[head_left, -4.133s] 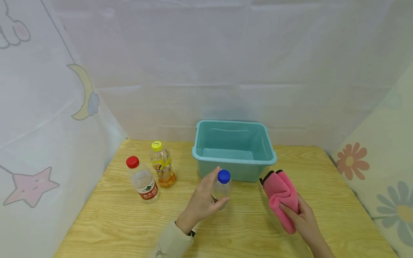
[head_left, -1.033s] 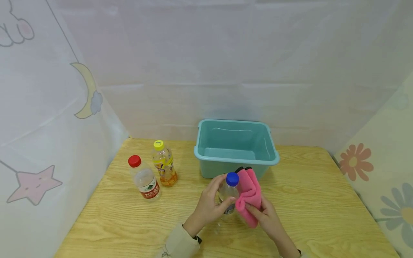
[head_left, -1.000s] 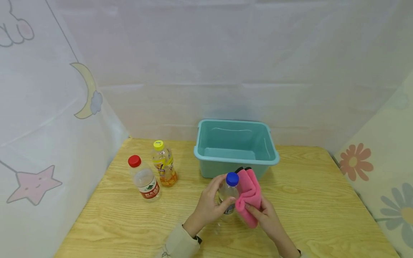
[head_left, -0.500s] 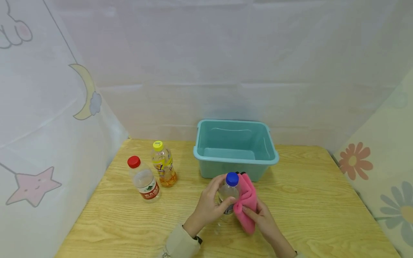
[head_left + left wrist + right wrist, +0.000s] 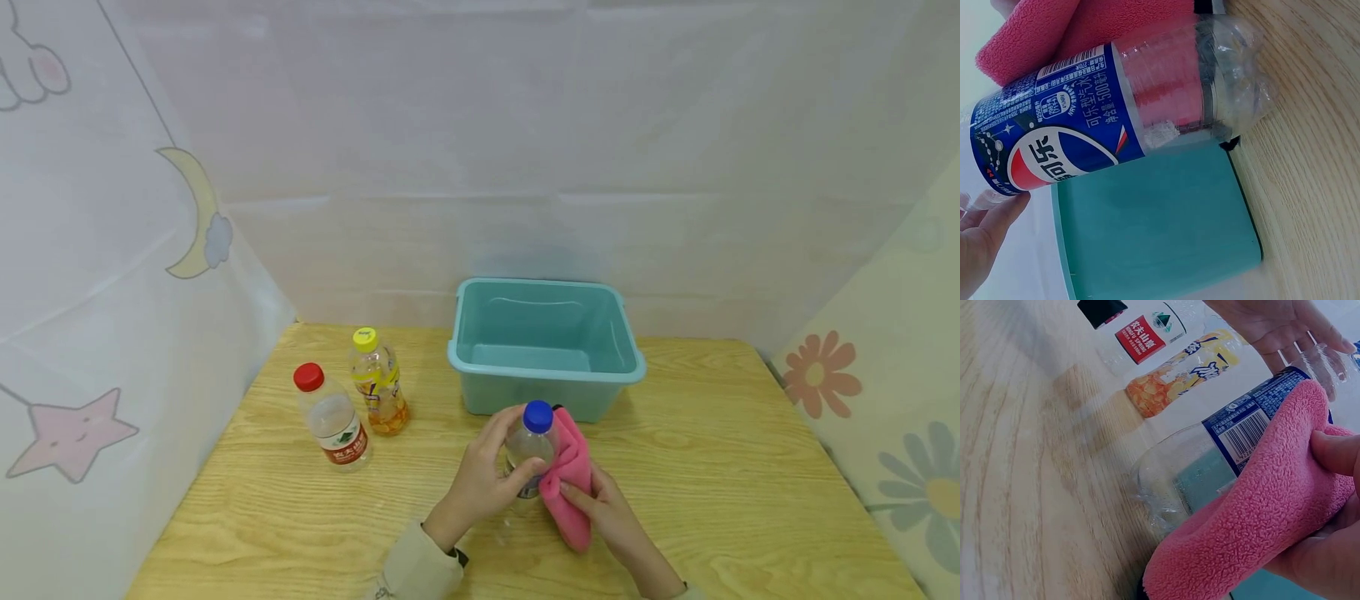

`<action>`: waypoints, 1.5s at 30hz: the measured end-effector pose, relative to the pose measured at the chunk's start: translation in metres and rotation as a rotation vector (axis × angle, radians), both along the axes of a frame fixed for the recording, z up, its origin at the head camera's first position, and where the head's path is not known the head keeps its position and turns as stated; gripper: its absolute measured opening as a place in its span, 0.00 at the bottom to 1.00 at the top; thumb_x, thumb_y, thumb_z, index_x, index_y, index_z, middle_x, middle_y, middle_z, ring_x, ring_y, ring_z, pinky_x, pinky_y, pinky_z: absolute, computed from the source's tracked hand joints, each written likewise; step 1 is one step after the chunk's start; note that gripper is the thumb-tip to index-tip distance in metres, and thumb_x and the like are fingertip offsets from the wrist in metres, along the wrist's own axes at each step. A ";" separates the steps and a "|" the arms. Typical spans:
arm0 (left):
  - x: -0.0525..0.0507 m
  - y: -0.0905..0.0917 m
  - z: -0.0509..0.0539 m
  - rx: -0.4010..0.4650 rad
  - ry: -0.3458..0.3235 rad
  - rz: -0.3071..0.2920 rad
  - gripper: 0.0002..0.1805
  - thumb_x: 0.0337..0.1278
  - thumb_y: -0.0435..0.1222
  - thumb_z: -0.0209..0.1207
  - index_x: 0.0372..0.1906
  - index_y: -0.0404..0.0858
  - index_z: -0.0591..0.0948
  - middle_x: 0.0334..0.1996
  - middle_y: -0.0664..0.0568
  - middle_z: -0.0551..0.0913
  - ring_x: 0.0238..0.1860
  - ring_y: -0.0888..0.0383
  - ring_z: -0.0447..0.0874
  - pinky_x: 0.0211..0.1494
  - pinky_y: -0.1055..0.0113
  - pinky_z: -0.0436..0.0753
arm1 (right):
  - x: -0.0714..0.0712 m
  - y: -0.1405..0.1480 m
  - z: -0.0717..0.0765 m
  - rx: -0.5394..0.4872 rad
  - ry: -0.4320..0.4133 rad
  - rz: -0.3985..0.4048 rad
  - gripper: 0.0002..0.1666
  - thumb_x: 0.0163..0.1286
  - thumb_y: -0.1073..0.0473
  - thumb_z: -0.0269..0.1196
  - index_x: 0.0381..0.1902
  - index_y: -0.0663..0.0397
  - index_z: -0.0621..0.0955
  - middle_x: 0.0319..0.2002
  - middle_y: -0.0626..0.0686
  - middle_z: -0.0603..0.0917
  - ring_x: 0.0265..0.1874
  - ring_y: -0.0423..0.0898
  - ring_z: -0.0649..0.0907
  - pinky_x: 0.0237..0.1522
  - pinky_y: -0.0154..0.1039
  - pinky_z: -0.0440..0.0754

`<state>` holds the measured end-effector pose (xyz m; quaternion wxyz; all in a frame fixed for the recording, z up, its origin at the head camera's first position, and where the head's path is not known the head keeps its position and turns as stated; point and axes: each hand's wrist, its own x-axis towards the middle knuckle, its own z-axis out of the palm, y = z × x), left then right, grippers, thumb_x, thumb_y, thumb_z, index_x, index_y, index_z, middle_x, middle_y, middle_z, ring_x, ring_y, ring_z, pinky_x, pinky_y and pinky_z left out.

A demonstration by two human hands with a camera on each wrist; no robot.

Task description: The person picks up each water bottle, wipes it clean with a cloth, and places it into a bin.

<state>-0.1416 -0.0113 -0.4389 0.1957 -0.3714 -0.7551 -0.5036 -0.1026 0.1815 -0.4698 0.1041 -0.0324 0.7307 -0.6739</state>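
Note:
A clear bottle with a blue cap [image 5: 537, 417] and a blue label [image 5: 1054, 125] stands on the table in front of the bin. My left hand [image 5: 480, 479] holds it around the upper part from the left, thumb in front. My right hand [image 5: 609, 510] grips a folded pink cloth [image 5: 572, 475], which lies against the bottle's right side. In the right wrist view the cloth [image 5: 1241, 519] covers part of the bottle's label [image 5: 1244, 425], with my thumb pressed on it. Some of my left fingers are hidden behind the bottle.
A teal bin [image 5: 547, 374] stands behind the bottle, at the back of the wooden table [image 5: 712, 467]. To the left stand a red-capped bottle [image 5: 333, 421] and a yellow-capped bottle [image 5: 377, 387] with orange contents. A printed cloth backdrop [image 5: 525, 150] surrounds the table.
From the right, my right hand has brought the cloth against the bottle, then moved it slightly down along the side. My left hand and the bottle first shifted right, then stayed nearly still.

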 end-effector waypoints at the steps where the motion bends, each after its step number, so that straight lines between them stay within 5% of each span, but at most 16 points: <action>1: 0.000 0.000 0.000 -0.001 -0.004 0.000 0.29 0.59 0.45 0.56 0.62 0.37 0.64 0.54 0.46 0.72 0.54 0.53 0.73 0.50 0.59 0.78 | 0.000 0.000 0.000 0.001 -0.007 0.005 0.26 0.66 0.62 0.56 0.59 0.70 0.65 0.47 0.56 0.76 0.43 0.40 0.77 0.47 0.31 0.75; 8: 0.000 -0.001 0.002 -0.003 -0.003 0.019 0.30 0.58 0.48 0.56 0.60 0.37 0.66 0.53 0.46 0.73 0.52 0.54 0.73 0.47 0.63 0.79 | 0.001 -0.002 0.001 0.021 -0.010 -0.063 0.26 0.64 0.65 0.58 0.59 0.68 0.68 0.49 0.60 0.76 0.43 0.39 0.77 0.47 0.31 0.75; 16: -0.001 -0.002 0.002 0.011 0.046 0.052 0.28 0.56 0.49 0.58 0.56 0.37 0.69 0.49 0.48 0.75 0.48 0.56 0.74 0.43 0.68 0.79 | 0.006 -0.005 0.003 0.044 0.107 -0.195 0.22 0.61 0.74 0.56 0.55 0.68 0.71 0.43 0.57 0.79 0.38 0.37 0.78 0.40 0.31 0.77; 26: -0.001 0.002 0.003 0.038 0.085 0.110 0.27 0.54 0.50 0.58 0.53 0.36 0.71 0.44 0.50 0.75 0.38 0.59 0.72 0.37 0.74 0.75 | 0.012 -0.003 0.017 0.080 0.184 -0.222 0.20 0.62 0.74 0.56 0.53 0.68 0.72 0.40 0.47 0.80 0.37 0.36 0.78 0.39 0.31 0.78; 36: 0.004 0.006 0.005 0.024 0.058 0.178 0.30 0.52 0.53 0.59 0.51 0.34 0.71 0.44 0.48 0.74 0.39 0.58 0.73 0.39 0.71 0.77 | 0.017 0.002 0.030 0.111 0.294 -0.229 0.21 0.62 0.72 0.56 0.54 0.67 0.71 0.44 0.39 0.78 0.41 0.36 0.78 0.42 0.30 0.77; 45: 0.005 0.008 0.004 0.017 0.061 0.209 0.32 0.52 0.55 0.57 0.51 0.33 0.71 0.44 0.47 0.74 0.39 0.58 0.74 0.38 0.71 0.78 | 0.024 0.000 0.039 -0.045 0.482 -0.236 0.22 0.61 0.78 0.54 0.49 0.53 0.75 0.41 0.41 0.80 0.38 0.34 0.79 0.38 0.27 0.78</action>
